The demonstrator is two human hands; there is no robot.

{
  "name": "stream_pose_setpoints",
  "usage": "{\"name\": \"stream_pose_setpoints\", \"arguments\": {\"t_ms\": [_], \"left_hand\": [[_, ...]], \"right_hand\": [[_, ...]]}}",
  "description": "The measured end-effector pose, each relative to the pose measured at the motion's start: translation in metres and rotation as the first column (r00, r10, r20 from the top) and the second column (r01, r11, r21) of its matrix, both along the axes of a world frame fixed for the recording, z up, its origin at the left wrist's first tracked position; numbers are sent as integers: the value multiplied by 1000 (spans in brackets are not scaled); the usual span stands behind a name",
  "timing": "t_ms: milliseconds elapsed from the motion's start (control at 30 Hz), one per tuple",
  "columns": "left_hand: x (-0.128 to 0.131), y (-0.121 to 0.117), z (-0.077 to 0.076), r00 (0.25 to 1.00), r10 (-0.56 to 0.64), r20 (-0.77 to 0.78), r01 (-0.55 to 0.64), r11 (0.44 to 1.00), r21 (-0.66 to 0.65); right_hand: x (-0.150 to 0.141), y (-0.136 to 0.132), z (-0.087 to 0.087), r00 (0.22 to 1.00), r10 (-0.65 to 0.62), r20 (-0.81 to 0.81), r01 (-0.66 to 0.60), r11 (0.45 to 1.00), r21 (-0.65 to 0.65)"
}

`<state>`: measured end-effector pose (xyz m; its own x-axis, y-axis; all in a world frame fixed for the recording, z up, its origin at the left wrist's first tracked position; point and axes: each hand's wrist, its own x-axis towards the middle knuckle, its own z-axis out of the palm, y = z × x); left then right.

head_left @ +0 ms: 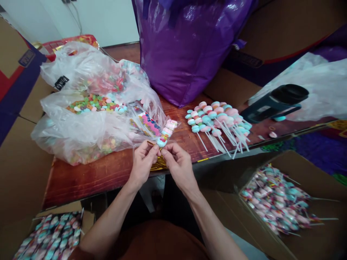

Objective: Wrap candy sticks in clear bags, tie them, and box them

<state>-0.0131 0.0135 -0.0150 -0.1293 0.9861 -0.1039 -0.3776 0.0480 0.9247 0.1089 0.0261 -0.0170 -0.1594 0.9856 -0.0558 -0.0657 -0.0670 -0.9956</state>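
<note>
A marshmallow candy stick (166,133) in a clear wrapper stands tilted to the right, its pink, white and pale blue pieces uppermost. My left hand (144,159) pinches at its lower end, with a thin gold twist tie (151,143) at the fingertips. From the other side my right hand (179,160) has thumb and fingers closed on the base of the same candy stick. The stick below the candy is hidden by my fingers. Beneath my hands, a bunch of gold ties (158,164) lies at the table edge.
Open plastic bags of gummy rings (92,104) and printed wrappers (149,121) lie left. Unwrapped candy sticks (217,117) are piled right, beside a dark tumbler (271,104). A purple bag (187,47) stands behind. Wrapped candies fill boxes at lower right (279,202) and lower left (51,234).
</note>
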Motion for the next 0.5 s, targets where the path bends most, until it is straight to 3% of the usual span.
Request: {"name": "stream_pose_setpoints", "arguments": {"t_ms": [67,167,267,367,433,500], "left_hand": [[1,1,5,991,-27,131,36,997,-65],[-3,-1,16,912,-148,382,221,963,-153],[-9,-5,27,778,-240,580,400,902,-165],[-11,-8,32,698,-327,637,531,834,-154],[-6,-10,31,744,-344,573,519,837,-172],[0,-12,27,874,-277,400,373,909,-186]], "right_hand": [[0,-3,-4,997,29,-72,-32,998,-46],[2,-5,-3,982,50,-180,-70,992,-106],[10,-1,6,983,102,-150,-107,994,-28],[20,5,14,985,167,-36,-163,982,98],[23,6,13,980,186,68,-195,965,177],[22,6,9,972,129,197,-180,947,267]]}}
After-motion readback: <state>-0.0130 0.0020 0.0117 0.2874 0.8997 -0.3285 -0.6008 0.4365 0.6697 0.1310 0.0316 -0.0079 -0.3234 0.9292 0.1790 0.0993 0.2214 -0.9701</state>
